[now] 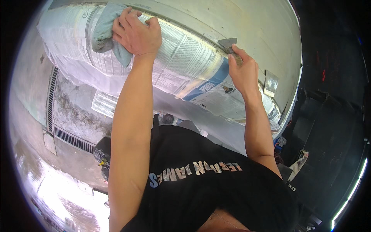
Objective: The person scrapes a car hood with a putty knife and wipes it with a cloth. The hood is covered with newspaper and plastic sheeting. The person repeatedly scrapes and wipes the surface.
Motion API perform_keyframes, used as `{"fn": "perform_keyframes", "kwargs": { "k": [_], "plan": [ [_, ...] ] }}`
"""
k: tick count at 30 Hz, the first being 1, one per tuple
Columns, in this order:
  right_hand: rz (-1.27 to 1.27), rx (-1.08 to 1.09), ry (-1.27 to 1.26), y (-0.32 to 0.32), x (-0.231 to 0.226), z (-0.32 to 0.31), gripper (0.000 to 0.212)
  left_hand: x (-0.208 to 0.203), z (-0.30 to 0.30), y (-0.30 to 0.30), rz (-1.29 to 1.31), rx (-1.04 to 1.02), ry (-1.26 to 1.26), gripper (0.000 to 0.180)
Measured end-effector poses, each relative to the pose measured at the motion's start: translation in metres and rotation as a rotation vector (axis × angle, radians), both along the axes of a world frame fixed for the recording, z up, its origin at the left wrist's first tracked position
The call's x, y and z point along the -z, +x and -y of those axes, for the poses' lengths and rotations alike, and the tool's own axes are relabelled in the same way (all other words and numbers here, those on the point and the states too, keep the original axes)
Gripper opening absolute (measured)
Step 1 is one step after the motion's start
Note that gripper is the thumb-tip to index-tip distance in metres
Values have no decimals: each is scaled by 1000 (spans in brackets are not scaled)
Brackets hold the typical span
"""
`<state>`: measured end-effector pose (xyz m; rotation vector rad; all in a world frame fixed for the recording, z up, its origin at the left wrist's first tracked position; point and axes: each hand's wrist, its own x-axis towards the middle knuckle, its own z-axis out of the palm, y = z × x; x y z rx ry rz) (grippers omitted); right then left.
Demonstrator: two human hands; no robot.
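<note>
Scraper (227, 41) in your right hand (244, 71), fingers and thumb closed round its handle. Triangular-looking blade lies over the pale panel (262, 33), beside the newspaper's upper edge; contact with the surface can't be told. Your left hand (140, 34) is bent over a blue-green cloth (104, 36), fingers curled against it; how firmly they grip, you can't tell from this view. Cloth is bunched and smudged, lying on the newspaper (174, 63) that runs along the panel.

Judged step: working the blade along the strip by the newspaper's edge, cloth at the ready. Next move seems to call for a low blade angle and light pressure, so you don't nick the paper.

Farther out: small rectangular plate (271, 83) on the panel, right of your right hand; clear plastic sheet (69, 71) below the newspaper; floor drain grate (73, 139) at left.
</note>
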<state>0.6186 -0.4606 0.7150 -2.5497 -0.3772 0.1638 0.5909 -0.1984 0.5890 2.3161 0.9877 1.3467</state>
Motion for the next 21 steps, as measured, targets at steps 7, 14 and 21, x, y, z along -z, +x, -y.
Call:
{"fn": "perform_keyframes", "kwargs": {
  "k": [7, 14, 21],
  "plan": [
    [117, -52, -4, -4, 16, 15, 38, 0, 4, -4, 1, 6, 26, 37],
    [24, -6, -8, -11, 9, 20, 39, 1, 0, -1, 21, -9, 41, 35],
    [57, -39, 4, -5, 14, 28, 39, 2, 0, -1, 33, 0, 55, 33]
  ]
}}
